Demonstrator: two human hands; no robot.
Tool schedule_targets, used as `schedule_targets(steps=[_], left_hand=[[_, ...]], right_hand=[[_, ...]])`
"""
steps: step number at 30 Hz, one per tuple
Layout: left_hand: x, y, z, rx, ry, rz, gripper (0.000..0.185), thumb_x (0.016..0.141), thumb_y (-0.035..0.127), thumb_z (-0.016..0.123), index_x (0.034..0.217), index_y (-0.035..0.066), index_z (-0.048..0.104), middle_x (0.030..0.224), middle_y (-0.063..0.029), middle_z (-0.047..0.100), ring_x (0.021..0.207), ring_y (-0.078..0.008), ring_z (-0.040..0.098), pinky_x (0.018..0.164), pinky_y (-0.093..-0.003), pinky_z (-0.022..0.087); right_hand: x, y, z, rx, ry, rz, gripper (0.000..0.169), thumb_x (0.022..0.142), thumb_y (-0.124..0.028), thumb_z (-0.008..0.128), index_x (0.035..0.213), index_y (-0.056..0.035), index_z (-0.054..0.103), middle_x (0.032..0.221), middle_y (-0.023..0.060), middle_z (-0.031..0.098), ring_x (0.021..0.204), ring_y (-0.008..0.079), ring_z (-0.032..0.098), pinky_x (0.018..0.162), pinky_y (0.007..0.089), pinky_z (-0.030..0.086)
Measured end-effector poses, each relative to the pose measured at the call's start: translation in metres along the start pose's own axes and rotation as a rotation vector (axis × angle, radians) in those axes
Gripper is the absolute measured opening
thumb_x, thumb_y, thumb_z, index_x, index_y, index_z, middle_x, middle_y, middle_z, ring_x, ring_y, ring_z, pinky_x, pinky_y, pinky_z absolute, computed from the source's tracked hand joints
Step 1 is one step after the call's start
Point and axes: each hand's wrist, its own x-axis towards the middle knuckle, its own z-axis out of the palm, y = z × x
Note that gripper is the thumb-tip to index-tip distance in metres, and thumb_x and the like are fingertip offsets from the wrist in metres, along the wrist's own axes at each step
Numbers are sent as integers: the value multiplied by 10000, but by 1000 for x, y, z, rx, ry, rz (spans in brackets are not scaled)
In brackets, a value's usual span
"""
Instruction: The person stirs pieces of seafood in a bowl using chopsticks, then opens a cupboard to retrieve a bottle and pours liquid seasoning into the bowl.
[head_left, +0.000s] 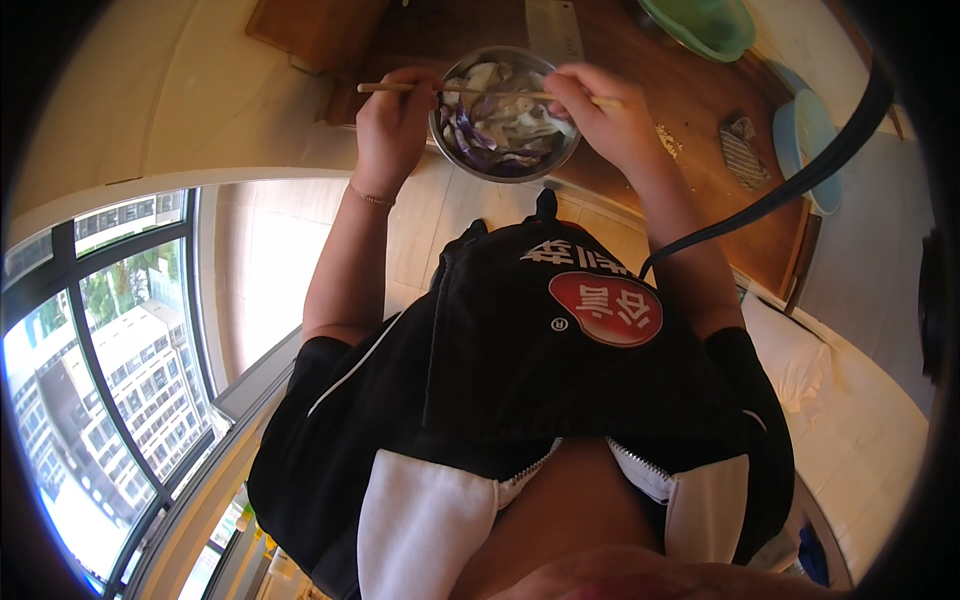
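Observation:
A round metal bowl (505, 178) sits at the near edge of the wooden worktop, partly jutting past it. Inside lie soft, pale strips with purple skin, which look like cooked eggplant (517, 124). Light wooden chopsticks (491, 93) stretch nearly level across the bowl; whether there is one or a pair is not clear. My left hand (394, 120) grips their left part beside the bowl's left rim. At the right rim, my right hand (600, 109) is closed around the other part. The fingers hide some of the rim on both sides.
A flat metal blade, perhaps a cleaver (553, 31), lies behind the bowl. To the right are small pale crumbs (667, 141), a striped cloth (742, 154), a green basin (709, 30) and a light-blue basin (806, 146). A wooden cabinet or board (300, 30) stands left.

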Motion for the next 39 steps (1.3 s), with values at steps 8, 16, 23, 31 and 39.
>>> schedule_targets(steps=[8,16,23,31,39], left_hand=[[8,-27,3,186,-61,21,114,917,82,565,1000,22,614,877,-56,674,791,-95,617,700,-235,501],[10,-42,12,267,-60,203,72,855,53,585,902,35,637,822,-100,670,724,-231,653,642,-311,510],[5,-42,8,110,-11,58,86,872,51,572,944,41,618,813,-91,670,688,-187,650,620,-295,508],[2,-44,11,180,-94,59,124,897,30,544,1004,24,607,859,-69,671,762,-122,634,676,-244,507],[-1,-51,19,220,-65,148,71,858,51,558,896,31,615,829,-113,661,768,-284,642,687,-356,508]], right_hand=[[39,15,30,-53,-1,-62,265,894,-328,621,882,-65,654,676,60,641,598,156,623,569,285,482],[64,24,49,-302,-90,-172,318,898,-371,596,847,-58,624,653,131,590,557,265,572,531,348,443],[65,12,41,-194,-47,-103,346,895,-386,594,795,-55,598,625,136,567,534,312,525,508,367,423],[64,9,38,-155,-33,-72,350,886,-390,607,763,-62,590,584,127,545,493,300,496,489,361,412],[71,30,62,-334,-90,-204,338,876,-392,603,759,-75,599,611,135,568,561,332,545,524,398,430]])
